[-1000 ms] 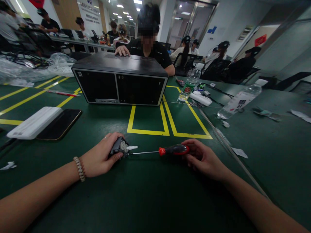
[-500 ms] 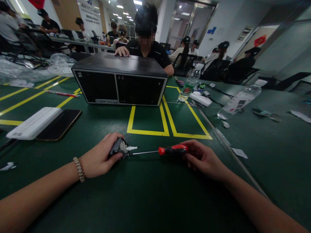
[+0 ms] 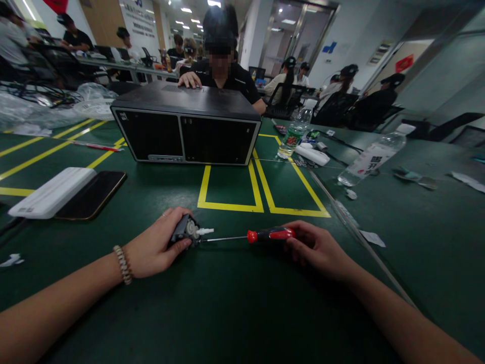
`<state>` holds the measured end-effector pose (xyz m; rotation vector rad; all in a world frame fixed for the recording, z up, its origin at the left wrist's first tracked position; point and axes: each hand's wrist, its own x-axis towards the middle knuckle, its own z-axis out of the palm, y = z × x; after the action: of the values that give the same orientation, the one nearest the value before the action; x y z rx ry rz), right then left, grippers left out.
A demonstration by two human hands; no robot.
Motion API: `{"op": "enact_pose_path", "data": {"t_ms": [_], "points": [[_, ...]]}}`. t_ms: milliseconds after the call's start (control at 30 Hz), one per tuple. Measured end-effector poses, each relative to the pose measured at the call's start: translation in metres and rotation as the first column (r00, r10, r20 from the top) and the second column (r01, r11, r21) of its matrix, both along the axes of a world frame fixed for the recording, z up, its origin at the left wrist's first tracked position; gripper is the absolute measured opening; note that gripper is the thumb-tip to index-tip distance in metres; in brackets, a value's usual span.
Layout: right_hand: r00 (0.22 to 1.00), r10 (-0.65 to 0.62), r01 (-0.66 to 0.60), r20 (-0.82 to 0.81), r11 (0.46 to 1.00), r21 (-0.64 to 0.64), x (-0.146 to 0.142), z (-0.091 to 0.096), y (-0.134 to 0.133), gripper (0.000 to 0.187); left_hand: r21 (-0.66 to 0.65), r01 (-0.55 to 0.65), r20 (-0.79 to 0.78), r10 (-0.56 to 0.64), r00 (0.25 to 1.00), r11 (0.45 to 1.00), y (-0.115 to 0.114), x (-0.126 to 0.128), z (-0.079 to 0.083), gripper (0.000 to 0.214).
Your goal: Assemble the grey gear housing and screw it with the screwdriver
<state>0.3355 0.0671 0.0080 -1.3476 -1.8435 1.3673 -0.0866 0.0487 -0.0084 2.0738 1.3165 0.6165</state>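
Observation:
My left hand [image 3: 161, 247] is closed around a small dark gearbox [image 3: 183, 228] with pale gears and a white shaft [image 3: 206, 231] pointing right. Between the thumb and fingers of my right hand [image 3: 316, 247] is the rear end of a red and black screwdriver [image 3: 271, 233]. Its thin metal shank runs left, level above the green table [image 3: 227, 303], and the tip meets the lower right corner of the gearbox. Whether a screw sits under the tip is too small to tell.
Beyond my hands stands a large black computer case [image 3: 185, 119], with another person's hand [image 3: 190, 80] on top. A white power bank [image 3: 55, 192] and a phone [image 3: 93, 194] lie left. Two plastic bottles [image 3: 297, 129] [image 3: 375, 156] stand right. Yellow tape [image 3: 231, 207] marks the table.
My hands, the gearbox and the screwdriver keep nearly the same place, with the right fingers shifted very slightly on the handle. The person opposite has moved their head a little left.

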Motion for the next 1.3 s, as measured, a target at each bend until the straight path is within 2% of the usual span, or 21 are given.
{"op": "enact_pose_path", "data": {"t_ms": [167,300,500,767,967,1200,1300], "points": [[0.999,-0.013,0.012,0.03,1.0,0.011,-0.0015,-0.0007,0.0002,0.041,-0.008,0.007,-0.007,-0.007,1.0,1.0,-0.0001,0.0003,0.0017,0.039],[0.999,-0.022,0.022,-0.029,1.0,0.006,-0.0022,-0.0012,-0.0028,0.047,-0.02,0.015,-0.017,-0.016,1.0,1.0,0.0009,0.0002,0.0022,0.039],[0.999,-0.032,0.033,-0.036,0.999,0.013,-0.0019,-0.0011,-0.0008,0.034,-0.027,0.012,-0.004,-0.012,1.0,1.0,0.0008,-0.0003,0.001,0.04],[0.999,-0.025,0.026,-0.042,0.999,0.021,-0.0023,-0.0002,-0.0021,0.042,0.006,0.001,-0.004,-0.001,1.0,1.0,0.0,0.0002,0.0008,0.039],[0.999,-0.034,0.035,-0.03,0.999,0.018,-0.0021,0.0006,0.0,0.035,0.011,-0.004,0.003,0.004,1.0,1.0,0.0003,-0.0004,0.0008,0.04],[0.999,-0.043,0.044,-0.034,0.999,0.02,-0.0018,-0.0034,-0.0015,0.044,-0.024,0.004,-0.007,-0.004,1.0,1.0,0.0005,-0.0002,0.0022,0.04],[0.997,-0.059,0.059,-0.046,0.998,0.012,-0.0019,-0.0022,-0.0022,0.042,-0.012,0.012,-0.019,-0.012,1.0,1.0,0.0002,0.0003,0.0024,0.039]]}}
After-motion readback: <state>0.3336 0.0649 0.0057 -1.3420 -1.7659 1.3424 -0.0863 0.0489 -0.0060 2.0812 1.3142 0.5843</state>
